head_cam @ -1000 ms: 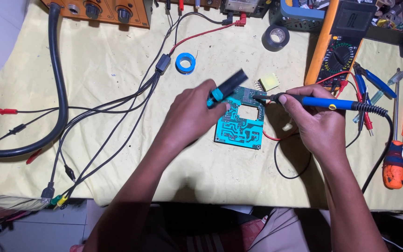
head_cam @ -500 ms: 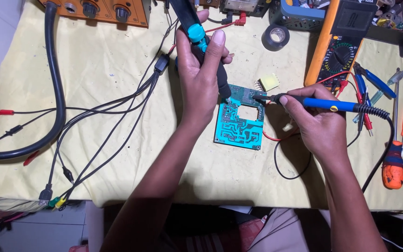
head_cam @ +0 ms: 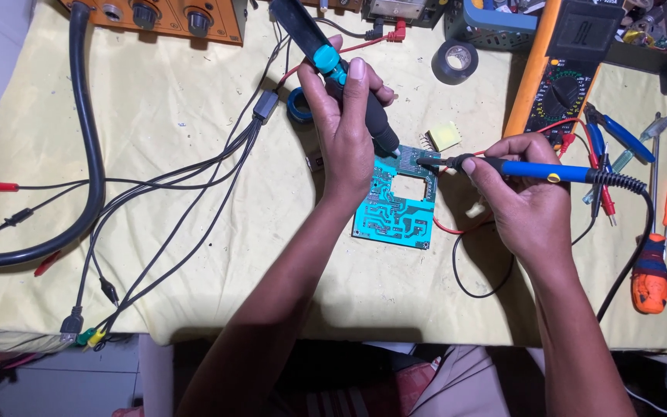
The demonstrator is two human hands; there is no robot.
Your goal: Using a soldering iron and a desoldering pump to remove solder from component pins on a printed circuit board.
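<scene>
- Swung upright since a second ago: black desoldering pump (head_cam: 341, 85), left hand (head_cam: 347, 131) fingers clamped round it, tip at circuit board (head_cam: 395, 202).
- Right hand (head_cam: 520, 202) fingers clamped on blue soldering iron (head_cam: 538, 170), tip touching board.

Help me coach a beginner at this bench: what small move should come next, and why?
Probably press the pump's plunger. The left hand holds the black and teal solder sucker upright, thumb on its top, nozzle down at the teal circuit board. The right hand holds the blue soldering iron with its tip at that same edge spot. Whether the solder has melted cannot be told.
</scene>
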